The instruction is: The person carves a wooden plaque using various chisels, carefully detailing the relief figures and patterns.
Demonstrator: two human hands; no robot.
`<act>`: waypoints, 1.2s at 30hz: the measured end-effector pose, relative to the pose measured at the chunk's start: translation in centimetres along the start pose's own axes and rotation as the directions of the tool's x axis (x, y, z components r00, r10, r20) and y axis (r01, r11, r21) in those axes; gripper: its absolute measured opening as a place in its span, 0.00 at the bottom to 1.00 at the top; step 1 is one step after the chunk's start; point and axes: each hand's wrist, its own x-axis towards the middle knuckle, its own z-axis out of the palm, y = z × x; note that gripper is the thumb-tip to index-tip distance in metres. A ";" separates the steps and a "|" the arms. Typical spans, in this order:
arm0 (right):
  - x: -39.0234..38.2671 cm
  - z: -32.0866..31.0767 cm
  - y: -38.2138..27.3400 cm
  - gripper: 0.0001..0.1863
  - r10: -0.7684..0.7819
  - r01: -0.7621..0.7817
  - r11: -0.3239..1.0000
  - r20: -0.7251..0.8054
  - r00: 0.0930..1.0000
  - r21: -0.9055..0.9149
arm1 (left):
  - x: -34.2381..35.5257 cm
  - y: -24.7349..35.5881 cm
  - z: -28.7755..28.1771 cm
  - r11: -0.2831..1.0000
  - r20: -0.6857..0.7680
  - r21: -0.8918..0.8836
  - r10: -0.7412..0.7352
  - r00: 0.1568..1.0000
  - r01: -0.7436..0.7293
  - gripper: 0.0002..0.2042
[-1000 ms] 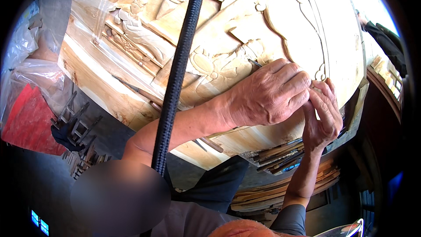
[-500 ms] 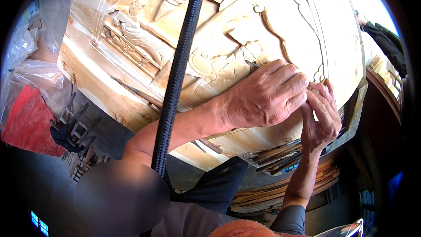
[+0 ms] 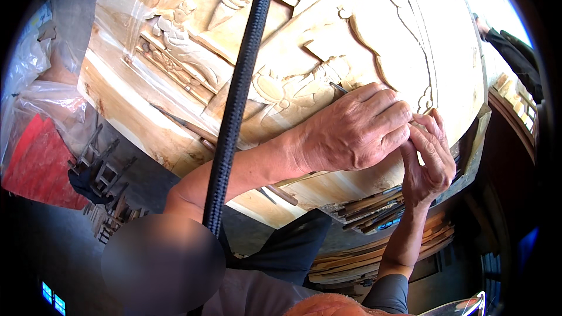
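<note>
Over a pale wooden panel [image 3: 404, 47] carved in relief, my left hand [image 3: 357, 131] is closed, knuckles up. A short dark metal blade tip [image 3: 338, 88], like that of a carving chisel, pokes out past its far side, against the carved figures [image 3: 281, 90]. The rest of that tool is hidden under the hand. My right hand [image 3: 430, 161] is held up at the panel's near right part, fingers bent and pinched together, touching the left fist. What lies between its fingertips cannot be seen.
A long-bladed tool [image 3: 181, 123] and a wooden handle [image 3: 282, 195] lie along the panel's near edge. Several tools [image 3: 372, 210] are bunched below it. Black braided cable [image 3: 237, 93] crosses the view. Red material [image 3: 41, 167] and clear plastic [image 3: 50, 102] sit at left; another person's dark sleeve [image 3: 515, 58] shows far right.
The blade tip has shifted very slightly toward the near right. Both hands keep almost the same place and grip.
</note>
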 end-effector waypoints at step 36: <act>-0.4 0.0 -1.7 0.13 0.030 -0.030 0.999 -0.022 0.999 0.032 | -0.3 -0.5 -0.5 0.992 -0.061 -0.121 0.024 0.998 -0.032 0.07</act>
